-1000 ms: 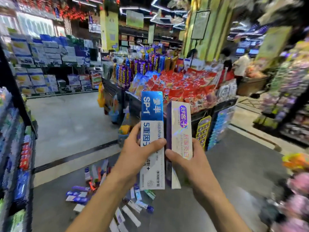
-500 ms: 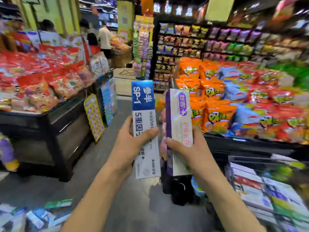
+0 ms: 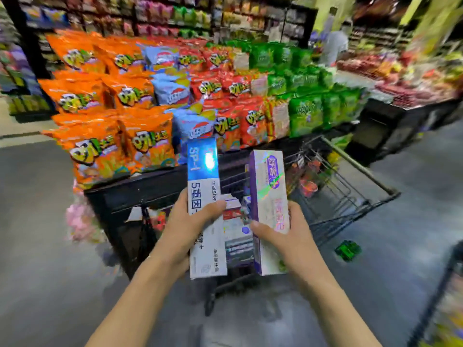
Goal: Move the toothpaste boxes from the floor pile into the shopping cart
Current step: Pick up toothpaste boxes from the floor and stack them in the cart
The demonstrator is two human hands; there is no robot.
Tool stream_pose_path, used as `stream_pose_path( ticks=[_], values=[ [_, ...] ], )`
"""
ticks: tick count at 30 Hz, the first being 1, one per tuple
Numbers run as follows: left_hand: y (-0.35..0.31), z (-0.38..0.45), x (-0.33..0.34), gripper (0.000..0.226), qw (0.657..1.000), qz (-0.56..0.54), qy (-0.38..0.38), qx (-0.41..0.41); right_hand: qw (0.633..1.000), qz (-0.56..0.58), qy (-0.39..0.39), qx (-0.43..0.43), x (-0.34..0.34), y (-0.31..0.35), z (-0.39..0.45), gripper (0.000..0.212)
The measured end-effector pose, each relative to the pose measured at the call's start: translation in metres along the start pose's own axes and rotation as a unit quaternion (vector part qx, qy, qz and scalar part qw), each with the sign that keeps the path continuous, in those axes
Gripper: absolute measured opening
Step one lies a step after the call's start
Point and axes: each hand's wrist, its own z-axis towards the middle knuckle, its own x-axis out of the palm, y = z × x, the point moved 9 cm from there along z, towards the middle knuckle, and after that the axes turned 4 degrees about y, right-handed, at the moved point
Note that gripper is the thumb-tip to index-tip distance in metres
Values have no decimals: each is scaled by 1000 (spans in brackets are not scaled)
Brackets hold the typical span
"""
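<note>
My left hand grips a blue-and-white toothpaste box, held upright. My right hand grips a white-and-purple toothpaste box, also upright and a little apart from the first. Both boxes hang above the near end of the black wire shopping cart. Between the two boxes I see other toothpaste boxes lying inside the cart. The floor pile is out of view.
A black display table piled with orange, red, blue and green snack bags stands just behind the cart. A small green object lies on the grey floor to the right. A person stands far back.
I have turned right, away from the floor pile, and the cart has come into view below my hands. The two boxes have drifted slightly apart, still held the same way.
</note>
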Motion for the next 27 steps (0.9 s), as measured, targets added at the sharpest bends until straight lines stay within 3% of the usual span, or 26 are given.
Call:
stream_pose_path(
  ticks=[3, 5, 8, 14, 18, 23, 27],
  values=[
    [28, 38, 33, 61, 999, 27, 25, -28, 999, -1, -32, 16, -46, -21, 19, 54],
    [41, 63, 45, 64, 997, 64, 27, -35, 998, -3, -48, 32, -67, -36, 37, 64],
    [63, 104, 49, 57, 992, 113, 27, -52, 996, -1, -65, 63, -89, -62, 70, 76],
    [122, 203, 41, 48, 978, 187, 52, -78, 990, -26, -70, 117, -110, -110, 155, 71],
    [169, 260, 30, 46, 951, 285, 79, -88, 983, -58, -65, 164, -114, -152, 209, 73],
    [231, 305, 9, 84, 914, 382, 91, -101, 978, -72, -48, 189, -113, -220, 264, 58],
    [291, 322, -3, 59, 877, 451, 122, -113, 973, -73, -48, 213, -113, -271, 290, 55]
  ],
)
